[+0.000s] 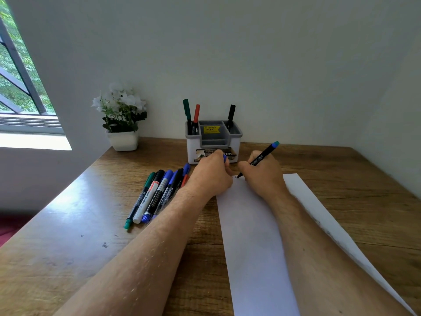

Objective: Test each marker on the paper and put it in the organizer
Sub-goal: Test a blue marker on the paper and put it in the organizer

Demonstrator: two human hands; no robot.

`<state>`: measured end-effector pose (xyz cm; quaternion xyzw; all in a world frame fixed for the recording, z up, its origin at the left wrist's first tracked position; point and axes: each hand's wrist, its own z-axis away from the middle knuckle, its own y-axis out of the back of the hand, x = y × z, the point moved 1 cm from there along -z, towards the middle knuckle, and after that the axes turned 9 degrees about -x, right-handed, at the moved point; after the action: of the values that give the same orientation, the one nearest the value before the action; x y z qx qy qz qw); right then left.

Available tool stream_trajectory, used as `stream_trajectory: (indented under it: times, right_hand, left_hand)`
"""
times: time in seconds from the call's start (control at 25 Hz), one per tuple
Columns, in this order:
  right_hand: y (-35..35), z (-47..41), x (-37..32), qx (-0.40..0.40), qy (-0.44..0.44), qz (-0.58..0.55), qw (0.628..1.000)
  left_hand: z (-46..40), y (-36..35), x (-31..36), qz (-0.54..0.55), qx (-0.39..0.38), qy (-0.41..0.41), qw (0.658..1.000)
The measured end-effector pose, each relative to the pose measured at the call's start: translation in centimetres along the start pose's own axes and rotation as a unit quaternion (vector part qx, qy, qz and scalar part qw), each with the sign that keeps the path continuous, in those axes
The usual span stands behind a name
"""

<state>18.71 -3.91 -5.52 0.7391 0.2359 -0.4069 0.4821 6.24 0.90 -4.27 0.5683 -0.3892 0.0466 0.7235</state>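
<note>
My right hand grips a black marker with a blue end, its tip touching the far end of the white paper. My left hand rests at the paper's far left corner and holds a blue cap in its curled fingers. The grey and white organizer stands just behind both hands; it holds a green marker, a red marker and a black marker. Several markers lie in a row on the table left of my left forearm.
A white pot of white flowers stands at the back left of the wooden table. A wall runs right behind the organizer, and a window is at the far left.
</note>
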Motion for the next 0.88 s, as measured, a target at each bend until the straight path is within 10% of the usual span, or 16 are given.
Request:
stream_trajectory:
  times: [0.88]
  right_hand:
    - [0.4, 0.3, -0.4, 0.043, -0.022, -0.118, 0.992]
  left_hand:
    - [1.2, 0.3, 0.6, 0.124, 0.011, -0.085, 0.989]
